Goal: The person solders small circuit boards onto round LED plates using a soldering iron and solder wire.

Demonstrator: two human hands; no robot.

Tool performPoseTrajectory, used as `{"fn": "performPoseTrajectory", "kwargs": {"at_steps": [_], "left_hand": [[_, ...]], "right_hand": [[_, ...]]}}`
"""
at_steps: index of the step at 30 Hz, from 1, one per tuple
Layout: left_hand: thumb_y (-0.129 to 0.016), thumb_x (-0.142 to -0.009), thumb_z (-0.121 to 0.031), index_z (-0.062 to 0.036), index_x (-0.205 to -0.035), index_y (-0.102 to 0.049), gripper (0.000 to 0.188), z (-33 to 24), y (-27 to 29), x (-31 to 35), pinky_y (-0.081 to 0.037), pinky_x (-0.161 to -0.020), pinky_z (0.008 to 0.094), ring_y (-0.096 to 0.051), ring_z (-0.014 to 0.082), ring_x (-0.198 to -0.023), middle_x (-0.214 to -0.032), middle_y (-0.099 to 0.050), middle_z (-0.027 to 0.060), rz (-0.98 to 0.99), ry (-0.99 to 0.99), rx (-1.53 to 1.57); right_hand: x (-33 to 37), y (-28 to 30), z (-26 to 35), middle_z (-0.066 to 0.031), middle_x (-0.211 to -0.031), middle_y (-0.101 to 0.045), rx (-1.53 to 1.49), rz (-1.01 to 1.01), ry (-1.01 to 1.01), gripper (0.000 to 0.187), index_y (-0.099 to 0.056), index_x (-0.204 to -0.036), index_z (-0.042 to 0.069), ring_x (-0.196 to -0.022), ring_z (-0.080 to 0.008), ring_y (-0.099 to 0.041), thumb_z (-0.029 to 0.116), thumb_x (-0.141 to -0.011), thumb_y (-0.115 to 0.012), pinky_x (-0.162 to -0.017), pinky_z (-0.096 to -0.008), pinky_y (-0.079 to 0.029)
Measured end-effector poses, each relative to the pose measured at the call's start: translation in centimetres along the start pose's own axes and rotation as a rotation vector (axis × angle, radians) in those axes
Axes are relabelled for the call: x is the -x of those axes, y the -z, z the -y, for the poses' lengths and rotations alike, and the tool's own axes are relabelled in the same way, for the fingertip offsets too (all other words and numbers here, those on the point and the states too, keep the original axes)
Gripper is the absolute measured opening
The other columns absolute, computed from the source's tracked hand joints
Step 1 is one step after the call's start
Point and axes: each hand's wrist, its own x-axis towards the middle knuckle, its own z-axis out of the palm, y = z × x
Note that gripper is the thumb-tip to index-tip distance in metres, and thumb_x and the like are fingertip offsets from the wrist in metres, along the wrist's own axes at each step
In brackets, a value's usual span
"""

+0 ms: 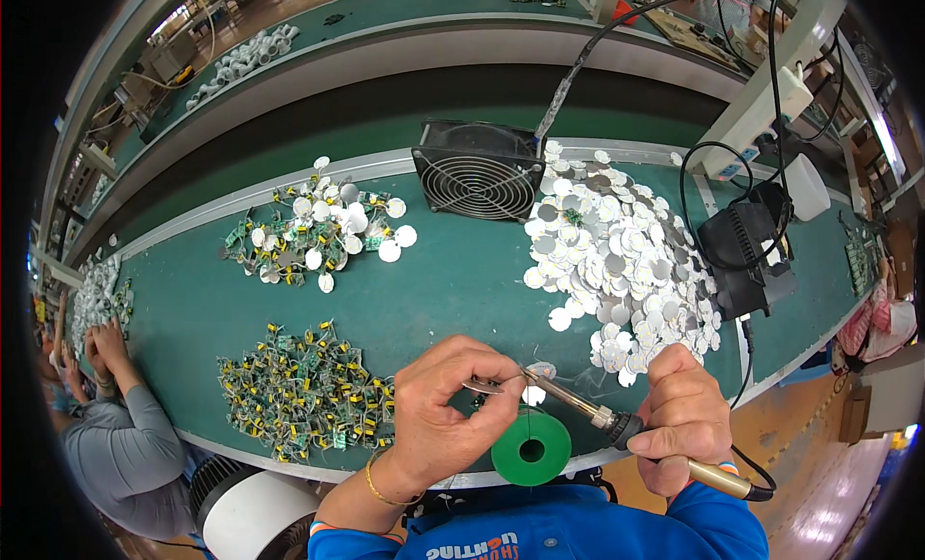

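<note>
The left hand (445,406) pinched a small disc (484,387) between thumb and fingertips, its face tilted nearly edge-on. The right hand (682,420) was closed around the handle of a soldering iron (568,398), whose tip pointed left, just beside the left fingertips. Below those fingertips sat a green spool (554,449), with a thin wire (529,420) running up from it toward them.

The hands worked above the near edge of a green tabletop (453,271). Left of the left fingers lay a heap of small circuit boards (303,396) with yellow parts; farther off, past that heap, was a mixed pile of boards and white discs (318,223). Straight ahead of the fingers stood a black fan (482,179), and ahead of the right hand spread a broad pile of white and grey discs (626,242). Beyond it to the right were a black box (742,237) and a white cup (811,189).

Well to the left, another person in a grey sleeve (135,440) reached onto the table. Past the fan ran a second bench (385,15) bearing white pieces (246,64); an orange-brown floor (790,425) showed at lower right.
</note>
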Motion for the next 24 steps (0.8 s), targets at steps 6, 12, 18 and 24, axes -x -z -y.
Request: {"fn": "performPoseTrajectory", "kwargs": {"at_steps": [6,12,18,24], "left_hand": [[-0.070,-0.077,0.001,-0.0030,-0.080,-0.068,0.005,0.9,0.0,0.5,-0.044,-0.057,0.0224,-0.058,0.0104,-0.065,-0.075,-0.065,0.0044,0.010,0.162,0.124],[-0.070,-0.083,-0.004,-0.0028,-0.085,-0.068,0.003,1.0,0.0,0.4,-0.042,-0.059,0.0202,-0.054,0.0041,-0.068,-0.078,-0.065,-0.0003,0.046,0.426,0.317],[-0.068,-0.087,-0.005,-0.0006,-0.090,-0.068,0.005,1.6,0.3,0.4,-0.045,-0.064,0.0200,-0.055,0.0037,-0.074,-0.084,-0.066,-0.0008,0.093,0.518,0.532],[-0.068,-0.086,-0.004,-0.0012,-0.090,-0.068,0.005,2.3,0.2,0.6,-0.046,-0.068,0.0218,-0.056,0.0052,-0.077,-0.084,-0.066,-0.0001,0.093,0.558,0.627]], "right_hand": [[-0.1,-0.3,-0.3,0.0021,-0.051,-0.039,0.019,0.027,0.004,0.021,-0.063,-0.091,0.004,-0.041,-0.0133,-0.034,0.024,-0.096,-0.058,-0.051,-0.0308,-0.033],[0.0,0.2,-0.4,0.0025,-0.050,-0.039,0.013,-0.002,0.002,0.022,-0.063,-0.093,0.004,-0.042,-0.0132,-0.033,0.025,-0.097,-0.056,-0.052,-0.0307,-0.033],[-0.1,0.0,-0.6,0.0015,-0.050,-0.039,0.008,-0.013,-0.026,0.013,-0.064,-0.092,0.003,-0.042,-0.0149,-0.033,0.011,-0.089,-0.055,-0.052,-0.0318,-0.033],[-0.1,-0.2,-0.8,-0.0006,-0.050,-0.042,-0.010,-0.019,-0.041,0.014,-0.065,-0.088,0.002,-0.042,-0.0165,-0.034,0.006,-0.080,-0.054,-0.053,-0.0333,-0.034]]}}
